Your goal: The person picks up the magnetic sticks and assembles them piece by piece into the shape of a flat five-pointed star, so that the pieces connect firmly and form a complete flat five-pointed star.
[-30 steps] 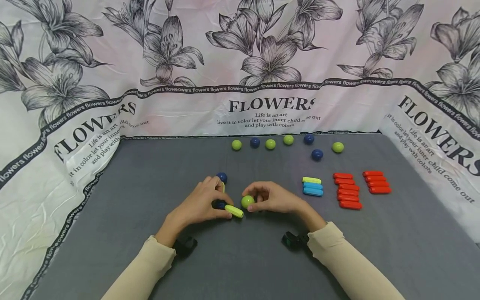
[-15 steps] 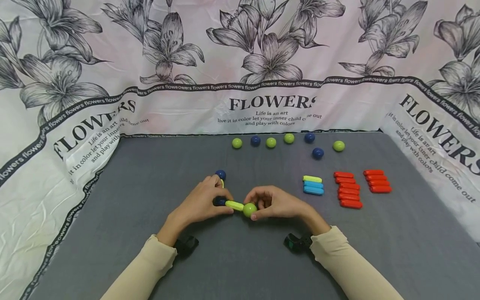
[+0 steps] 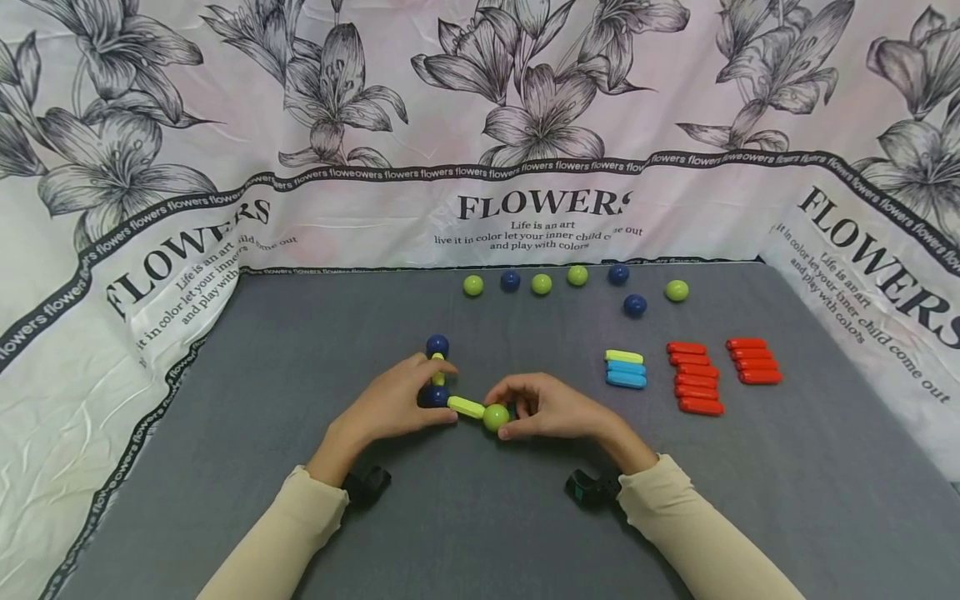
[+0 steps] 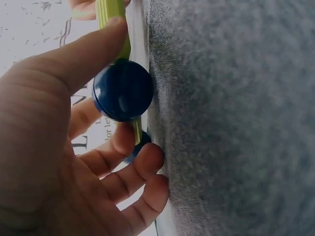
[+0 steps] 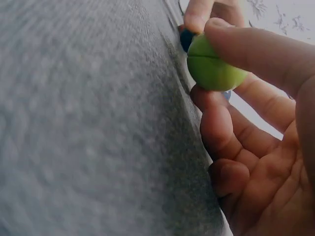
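The left hand (image 3: 392,403) is curling around a glossy dark-blue ball (image 3: 434,397), apparently for steadying; the right hand (image 3: 552,406) is pinching a glossy lime-green ball (image 3: 495,417) against a yellow-green bar (image 3: 466,407).

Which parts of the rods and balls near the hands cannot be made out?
Head view: part of the glossy yellow rod between the far glossy dark-blue ball and the near dark-blue ball, covered by the left hand.
Left wrist view: most of the far ball, behind the fingers; one end of the second yellow rod, cut off by the top edge.
Right wrist view: second rod, apparently hidden by the glossy green ball and thumb.
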The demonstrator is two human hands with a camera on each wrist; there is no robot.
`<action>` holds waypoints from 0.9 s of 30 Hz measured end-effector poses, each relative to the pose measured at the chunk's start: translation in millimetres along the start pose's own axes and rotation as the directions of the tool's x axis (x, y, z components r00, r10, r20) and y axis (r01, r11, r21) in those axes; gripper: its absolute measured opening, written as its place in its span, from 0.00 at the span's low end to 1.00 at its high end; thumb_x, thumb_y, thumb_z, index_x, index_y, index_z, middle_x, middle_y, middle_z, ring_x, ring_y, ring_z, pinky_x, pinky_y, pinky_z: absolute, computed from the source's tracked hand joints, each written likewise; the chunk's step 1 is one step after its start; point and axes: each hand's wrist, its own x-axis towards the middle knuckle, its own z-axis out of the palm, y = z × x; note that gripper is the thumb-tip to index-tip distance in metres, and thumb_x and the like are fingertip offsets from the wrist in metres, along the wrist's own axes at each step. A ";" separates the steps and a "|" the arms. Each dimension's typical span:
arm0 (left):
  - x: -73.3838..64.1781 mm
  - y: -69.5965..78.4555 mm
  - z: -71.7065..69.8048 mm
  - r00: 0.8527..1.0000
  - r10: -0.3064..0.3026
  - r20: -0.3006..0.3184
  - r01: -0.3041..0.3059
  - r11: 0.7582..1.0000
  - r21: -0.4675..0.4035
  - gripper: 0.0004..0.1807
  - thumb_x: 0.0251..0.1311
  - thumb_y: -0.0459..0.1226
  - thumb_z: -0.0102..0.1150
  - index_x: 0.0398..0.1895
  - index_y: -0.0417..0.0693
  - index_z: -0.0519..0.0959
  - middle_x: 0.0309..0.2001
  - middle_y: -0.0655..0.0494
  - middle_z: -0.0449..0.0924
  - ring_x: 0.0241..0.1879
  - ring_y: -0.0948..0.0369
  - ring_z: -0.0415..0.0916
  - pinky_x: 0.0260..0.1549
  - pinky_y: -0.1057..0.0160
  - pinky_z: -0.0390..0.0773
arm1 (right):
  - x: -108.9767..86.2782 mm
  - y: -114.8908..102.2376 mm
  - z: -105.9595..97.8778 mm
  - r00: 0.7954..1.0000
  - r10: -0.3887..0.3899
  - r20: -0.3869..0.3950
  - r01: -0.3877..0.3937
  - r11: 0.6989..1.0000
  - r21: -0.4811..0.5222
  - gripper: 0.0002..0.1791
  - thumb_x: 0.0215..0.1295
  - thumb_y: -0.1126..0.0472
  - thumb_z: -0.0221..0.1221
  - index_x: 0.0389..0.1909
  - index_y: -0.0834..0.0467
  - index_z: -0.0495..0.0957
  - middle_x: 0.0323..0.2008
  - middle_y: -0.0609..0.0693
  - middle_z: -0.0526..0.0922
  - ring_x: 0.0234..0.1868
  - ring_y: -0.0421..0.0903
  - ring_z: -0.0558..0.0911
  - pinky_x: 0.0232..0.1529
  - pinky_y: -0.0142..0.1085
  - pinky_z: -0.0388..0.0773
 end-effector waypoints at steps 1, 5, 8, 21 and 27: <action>0.0 -0.1 -0.4 1.000 0.004 0.000 -0.004 1.000 0.004 0.29 0.56 0.53 0.74 0.60 0.59 0.80 0.46 0.59 0.75 0.40 0.64 0.72 0.43 0.59 0.75 | 0.0 -0.8 0.7 1.000 0.001 -0.003 -0.001 1.000 -0.014 0.20 0.63 0.58 0.71 0.55 0.51 0.82 0.43 0.47 0.86 0.26 0.38 0.74 0.29 0.31 0.74; -0.6 -1.1 -1.8 0.999 0.041 -0.004 -0.041 0.999 0.022 0.20 0.58 0.50 0.73 0.53 0.60 0.84 0.45 0.59 0.75 0.41 0.63 0.71 0.42 0.59 0.74 | -0.2 -4.3 3.5 1.000 0.003 -0.018 -0.004 0.998 -0.067 0.20 0.61 0.56 0.72 0.55 0.50 0.82 0.42 0.46 0.85 0.26 0.38 0.75 0.29 0.32 0.75; -0.7 -2.9 -2.9 0.998 0.071 -0.001 -0.070 0.997 0.028 0.17 0.60 0.48 0.72 0.51 0.61 0.85 0.46 0.59 0.75 0.43 0.62 0.72 0.44 0.57 0.75 | -0.3 -5.2 4.9 1.000 0.013 -0.025 -0.015 0.997 -0.082 0.20 0.61 0.56 0.72 0.55 0.49 0.82 0.42 0.45 0.85 0.26 0.38 0.75 0.30 0.32 0.75; -1.7 -5.0 -6.2 0.995 0.098 0.026 -0.098 0.995 0.006 0.14 0.61 0.46 0.72 0.50 0.63 0.85 0.49 0.61 0.77 0.47 0.60 0.71 0.49 0.55 0.74 | -0.5 -6.3 5.2 0.999 0.026 -0.029 -0.029 0.995 -0.099 0.20 0.62 0.55 0.72 0.55 0.47 0.82 0.43 0.43 0.84 0.28 0.39 0.75 0.31 0.32 0.75; -2.1 -5.6 -6.1 0.995 0.093 0.031 -0.093 0.996 -0.003 0.15 0.60 0.47 0.72 0.50 0.63 0.85 0.48 0.62 0.76 0.47 0.61 0.71 0.49 0.54 0.74 | -0.7 -6.8 7.3 0.999 0.027 -0.022 -0.029 0.993 -0.114 0.20 0.62 0.55 0.72 0.55 0.46 0.82 0.42 0.42 0.84 0.28 0.38 0.75 0.31 0.31 0.74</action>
